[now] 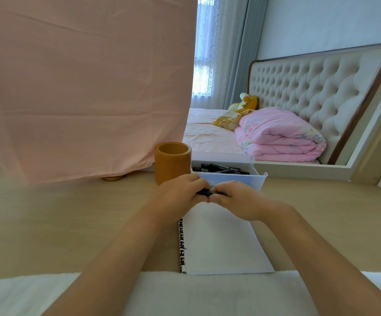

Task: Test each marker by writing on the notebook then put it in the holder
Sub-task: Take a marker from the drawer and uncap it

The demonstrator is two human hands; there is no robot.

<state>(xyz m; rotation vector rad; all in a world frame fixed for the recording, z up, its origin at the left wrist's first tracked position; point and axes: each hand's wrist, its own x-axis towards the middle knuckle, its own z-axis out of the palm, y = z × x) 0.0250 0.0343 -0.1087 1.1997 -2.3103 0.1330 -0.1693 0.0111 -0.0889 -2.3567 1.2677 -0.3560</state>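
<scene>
A black marker [204, 192] is lying crosswise between the two hands, only a short dark stretch of it showing where the fingers meet. The left hand [180, 195] is curling its fingers over one end and the right hand [239, 199] is pinching the other, knuckles up and thumbs tucked under, so both hands are gripping the same marker. Both forearms are reaching straight forward from the lower edge of the view, converging over the far edge of the notebook [219, 242], which is lying open to a blank white page with its black-and-white patterned spine on the left.

Just behind the hands a white tray [237, 180] is holding more black markers [221, 168]. The holder [172, 164], an amber cylinder, is standing upright just beside the tray's left end, behind the left hand.

All of this is sitting on a pale wooden bench [71, 224]. A pink cloth [82, 87] is hanging at the left; beyond it, a bed with a folded pink quilt [278, 135] and a yellow plush toy [244, 102].
</scene>
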